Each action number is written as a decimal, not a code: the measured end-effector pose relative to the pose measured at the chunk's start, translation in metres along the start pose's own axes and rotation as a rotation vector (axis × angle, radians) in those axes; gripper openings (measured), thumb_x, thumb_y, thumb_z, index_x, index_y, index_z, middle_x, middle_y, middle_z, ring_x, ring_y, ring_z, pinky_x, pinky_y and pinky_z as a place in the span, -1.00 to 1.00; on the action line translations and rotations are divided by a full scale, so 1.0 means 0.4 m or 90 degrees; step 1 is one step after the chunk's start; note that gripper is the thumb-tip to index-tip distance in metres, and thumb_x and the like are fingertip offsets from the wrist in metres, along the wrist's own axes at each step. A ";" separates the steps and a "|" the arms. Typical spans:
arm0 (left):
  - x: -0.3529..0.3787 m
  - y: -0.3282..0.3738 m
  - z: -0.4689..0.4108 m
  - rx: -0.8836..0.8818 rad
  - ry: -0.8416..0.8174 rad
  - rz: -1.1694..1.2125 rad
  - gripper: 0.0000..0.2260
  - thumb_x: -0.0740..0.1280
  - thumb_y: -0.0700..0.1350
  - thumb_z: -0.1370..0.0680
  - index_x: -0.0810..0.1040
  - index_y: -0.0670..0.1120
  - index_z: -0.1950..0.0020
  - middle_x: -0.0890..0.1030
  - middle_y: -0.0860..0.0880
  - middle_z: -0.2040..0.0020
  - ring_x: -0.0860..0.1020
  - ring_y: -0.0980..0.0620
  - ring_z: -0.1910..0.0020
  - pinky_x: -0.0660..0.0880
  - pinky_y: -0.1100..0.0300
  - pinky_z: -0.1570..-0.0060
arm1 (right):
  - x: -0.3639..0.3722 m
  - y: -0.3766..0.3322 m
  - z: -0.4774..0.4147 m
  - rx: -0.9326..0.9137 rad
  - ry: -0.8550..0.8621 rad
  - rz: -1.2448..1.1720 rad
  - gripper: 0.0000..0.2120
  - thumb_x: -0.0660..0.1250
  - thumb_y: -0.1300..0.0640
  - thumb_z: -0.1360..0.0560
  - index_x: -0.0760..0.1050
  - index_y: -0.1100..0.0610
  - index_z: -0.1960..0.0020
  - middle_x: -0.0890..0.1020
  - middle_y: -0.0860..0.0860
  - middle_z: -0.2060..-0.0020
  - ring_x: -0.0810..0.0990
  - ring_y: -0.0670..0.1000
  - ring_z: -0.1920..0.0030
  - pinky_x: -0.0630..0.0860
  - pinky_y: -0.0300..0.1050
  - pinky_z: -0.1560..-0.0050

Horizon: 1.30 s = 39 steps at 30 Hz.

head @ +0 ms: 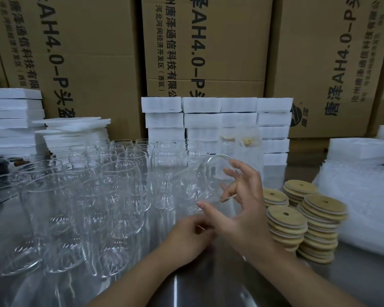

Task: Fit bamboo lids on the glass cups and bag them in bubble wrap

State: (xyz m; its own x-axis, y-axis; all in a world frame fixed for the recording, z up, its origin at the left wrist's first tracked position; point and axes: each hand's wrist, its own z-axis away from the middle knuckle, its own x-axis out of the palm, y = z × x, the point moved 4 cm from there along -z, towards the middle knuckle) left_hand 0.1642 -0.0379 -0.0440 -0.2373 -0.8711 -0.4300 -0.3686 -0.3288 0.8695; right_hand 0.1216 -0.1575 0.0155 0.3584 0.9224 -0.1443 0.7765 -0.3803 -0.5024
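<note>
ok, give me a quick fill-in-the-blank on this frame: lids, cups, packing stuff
1. The bamboo lids sit in ___ stacks.
2. Those stacks lie to the ___ of the right hand, which grips a glass cup.
3. Each top lid has a round ___ in it.
4. The cardboard boxes stand ___ the white foam blocks.

Missing words: four; right; hole; behind.
</note>
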 end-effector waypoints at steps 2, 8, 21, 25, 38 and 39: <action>-0.015 -0.019 -0.010 -0.063 0.074 0.122 -0.88 0.30 -0.27 -0.56 0.59 -0.09 0.03 0.59 -0.11 0.23 0.56 0.09 0.36 0.50 0.26 0.34 | -0.001 -0.007 -0.002 -0.041 0.033 0.038 -0.66 0.57 0.11 -0.30 0.38 0.13 0.26 0.31 -0.12 -0.32 0.38 -0.01 -0.38 0.41 0.07 -0.31; -0.032 -0.058 -0.040 -0.073 0.141 0.264 -0.24 0.46 -0.34 -0.43 0.12 0.09 -0.44 0.65 -0.04 0.05 0.64 0.03 0.29 0.58 0.13 0.37 | 0.000 -0.004 0.000 -0.101 0.050 0.102 -0.69 0.51 0.00 -0.30 0.45 0.13 0.16 0.35 -0.02 -0.25 0.33 -0.19 -0.35 0.25 -0.41 -0.29; -0.046 -0.076 -0.050 -0.007 0.176 0.264 0.31 0.65 0.30 0.10 0.16 -0.12 -0.50 0.41 -0.24 -0.32 0.59 -0.10 -0.13 0.55 -0.22 -0.12 | 0.036 0.002 0.013 -0.041 -0.114 -0.029 -0.19 0.51 -0.16 -0.26 0.20 -0.07 -0.40 0.32 -0.07 -0.41 0.28 -0.10 -0.45 0.32 -0.06 -0.41; -0.047 -0.090 -0.051 -0.013 0.185 0.277 0.31 0.59 0.40 0.11 0.20 -0.16 -0.48 0.46 -0.13 -0.22 0.63 0.01 -0.04 0.61 -0.11 -0.01 | 0.032 -0.001 0.010 -0.013 -0.141 -0.050 -0.27 0.45 -0.18 -0.29 0.26 -0.05 -0.37 0.41 -0.06 -0.35 0.37 -0.12 -0.39 0.33 -0.18 -0.37; -0.074 -0.037 -0.031 0.118 0.251 0.063 -0.22 0.49 0.07 -0.19 0.18 0.33 -0.31 0.37 -0.04 -0.29 0.53 0.01 -0.10 0.55 0.12 -0.07 | 0.028 -0.005 0.006 0.083 -0.094 -0.103 -0.36 0.54 -0.12 -0.19 0.40 -0.05 -0.21 0.53 -0.23 -0.17 0.47 -0.13 -0.30 0.41 -0.03 -0.33; -0.076 -0.033 -0.027 0.118 0.256 0.059 -0.21 0.43 0.16 -0.15 0.17 0.32 -0.32 0.36 0.00 -0.30 0.53 0.04 -0.11 0.54 0.06 -0.12 | 0.029 -0.004 0.005 0.093 -0.092 -0.112 -0.37 0.54 -0.12 -0.19 0.40 -0.04 -0.19 0.53 -0.23 -0.16 0.48 -0.14 -0.29 0.41 -0.03 -0.33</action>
State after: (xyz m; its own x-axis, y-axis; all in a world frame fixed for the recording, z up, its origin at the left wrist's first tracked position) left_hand 0.1861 -0.0111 -0.0398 0.0768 -0.9785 -0.1914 -0.5261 -0.2029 0.8259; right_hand 0.1234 -0.1459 0.0127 0.1383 0.9776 -0.1585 0.7338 -0.2087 -0.6465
